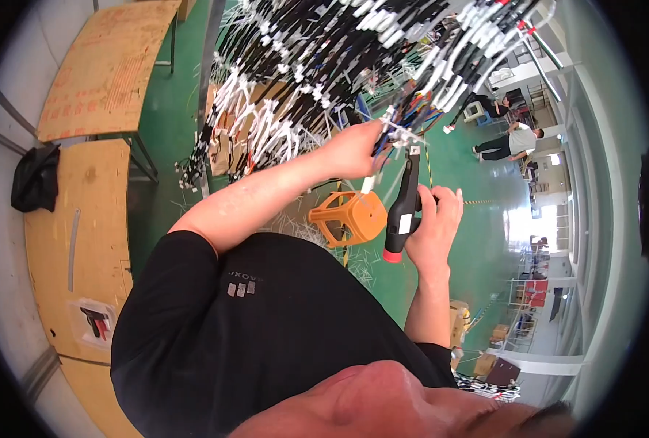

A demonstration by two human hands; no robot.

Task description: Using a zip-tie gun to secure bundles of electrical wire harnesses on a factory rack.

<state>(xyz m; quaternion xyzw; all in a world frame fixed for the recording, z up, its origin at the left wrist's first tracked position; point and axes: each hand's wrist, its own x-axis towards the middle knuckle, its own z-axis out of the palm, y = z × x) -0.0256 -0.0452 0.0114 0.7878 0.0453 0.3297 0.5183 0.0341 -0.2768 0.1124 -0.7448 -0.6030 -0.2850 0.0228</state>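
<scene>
Here — right hand [434, 232] curled round tool [406, 201].

On my feed I see a black short-sleeved shirt [288, 328] below the hands [352, 151] [435, 228], pale blocky marks [241, 290] across it.

From where I stand, the hand tool [405, 204] looks like matt black plastic with a smooth red end [392, 256]. The wires [368, 51] wear plastic sheaths; the stool [369, 213] is smooth orange plastic, the shirt [288, 328] matt cloth, the tables [112, 66] plain wood, the green floor [485, 219] glossy.
</scene>
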